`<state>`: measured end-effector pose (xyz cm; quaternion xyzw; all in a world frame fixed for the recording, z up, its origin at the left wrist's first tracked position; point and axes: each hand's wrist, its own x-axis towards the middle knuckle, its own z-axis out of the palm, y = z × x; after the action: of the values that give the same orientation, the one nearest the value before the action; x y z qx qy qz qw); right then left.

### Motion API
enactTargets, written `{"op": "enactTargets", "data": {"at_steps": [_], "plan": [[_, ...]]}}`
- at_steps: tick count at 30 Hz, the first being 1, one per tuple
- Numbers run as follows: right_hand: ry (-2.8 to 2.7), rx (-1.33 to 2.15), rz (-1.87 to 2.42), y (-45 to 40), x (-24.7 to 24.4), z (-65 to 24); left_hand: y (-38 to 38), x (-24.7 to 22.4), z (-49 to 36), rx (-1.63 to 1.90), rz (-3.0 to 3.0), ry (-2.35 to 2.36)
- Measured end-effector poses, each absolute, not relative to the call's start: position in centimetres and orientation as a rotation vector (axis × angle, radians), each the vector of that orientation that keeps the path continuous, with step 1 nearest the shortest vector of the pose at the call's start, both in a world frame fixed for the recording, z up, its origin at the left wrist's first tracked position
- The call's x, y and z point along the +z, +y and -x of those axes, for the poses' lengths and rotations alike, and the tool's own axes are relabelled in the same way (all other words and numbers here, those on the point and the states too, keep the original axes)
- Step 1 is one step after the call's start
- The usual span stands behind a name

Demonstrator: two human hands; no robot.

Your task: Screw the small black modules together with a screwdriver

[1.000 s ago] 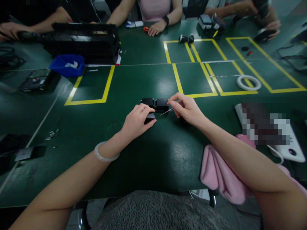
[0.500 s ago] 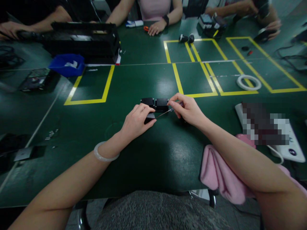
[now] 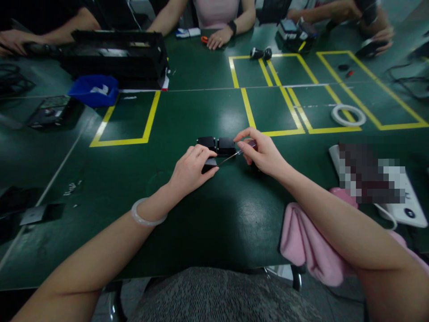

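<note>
A black device made of box-shaped parts point(image 3: 226, 144) lies on the green table in front of me. My left hand point(image 3: 191, 164) grips its near left part, thumb and fingers on either side. In my right hand point(image 3: 259, 151) is a screwdriver point(image 3: 251, 145), pinched by the handle between thumb and fingers. Its thin metal shaft slants down to the left, and the tip meets the near black part beside my left thumb. Exactly where the tip sits is too small to make out.
A blue bin point(image 3: 94, 91) stands at the far left beside a long black case point(image 3: 114, 60). To the right are a roll of white tape point(image 3: 348, 116), a pink cloth point(image 3: 306, 241) and a white power strip point(image 3: 412, 197). Co-workers' hands point(image 3: 219, 39) rest across the table.
The fingers of my right hand have shifted slightly on the screwdriver handle, and more of the handle shows. My left hand and the black device stay in place.
</note>
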<state>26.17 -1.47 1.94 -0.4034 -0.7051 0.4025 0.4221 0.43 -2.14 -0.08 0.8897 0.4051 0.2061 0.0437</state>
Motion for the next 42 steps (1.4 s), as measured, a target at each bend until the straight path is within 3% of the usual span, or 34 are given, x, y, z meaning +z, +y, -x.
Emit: {"op": "enactTargets", "data": {"at_steps": [42], "plan": [[-1.790, 1.009, 1.033, -1.28, 1.68, -26.29, -2.10, -0.25, -0.37, 0.650, -2.745, 1.228]]}}
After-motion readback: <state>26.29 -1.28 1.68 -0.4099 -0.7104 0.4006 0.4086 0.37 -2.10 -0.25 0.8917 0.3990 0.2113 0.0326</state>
